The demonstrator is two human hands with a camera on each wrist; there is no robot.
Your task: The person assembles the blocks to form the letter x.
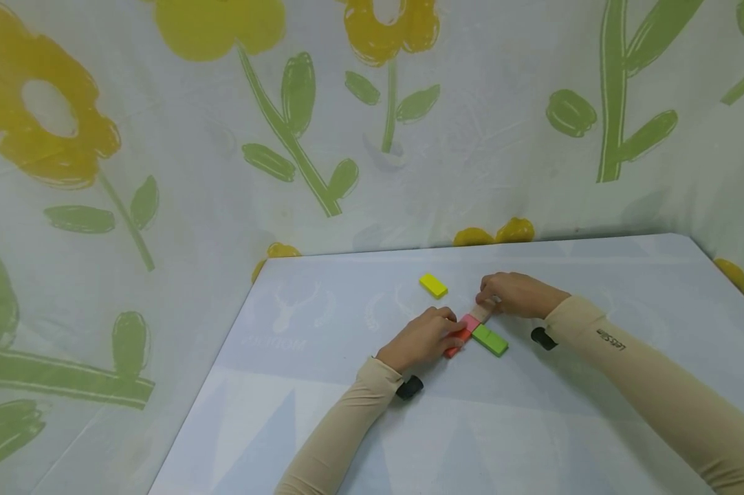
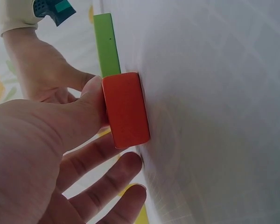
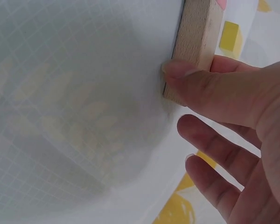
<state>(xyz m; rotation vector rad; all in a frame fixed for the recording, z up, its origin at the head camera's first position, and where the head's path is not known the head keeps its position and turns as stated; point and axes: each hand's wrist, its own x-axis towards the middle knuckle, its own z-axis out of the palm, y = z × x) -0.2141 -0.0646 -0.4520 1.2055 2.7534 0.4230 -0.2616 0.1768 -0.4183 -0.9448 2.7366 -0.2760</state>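
Note:
My left hand [image 1: 421,338] holds a red block [image 2: 127,109] between thumb and forefinger, its other fingers spread beside it in the left wrist view. My right hand [image 1: 517,294] pinches one end of a plain wooden block [image 3: 192,39], with thumb and forefinger on opposite sides. Between the red and wooden blocks sits a pink block [image 1: 469,322]. A green block [image 1: 491,340] lies against this group on the right, angled toward the near side. Fingers partly cover the red and wooden blocks in the head view.
A yellow block [image 1: 433,285] lies apart, farther back on the white table [image 1: 322,330]. Behind the table hangs a flower-printed curtain [image 1: 205,158]. Dark wrist-worn devices are seen under both sleeves.

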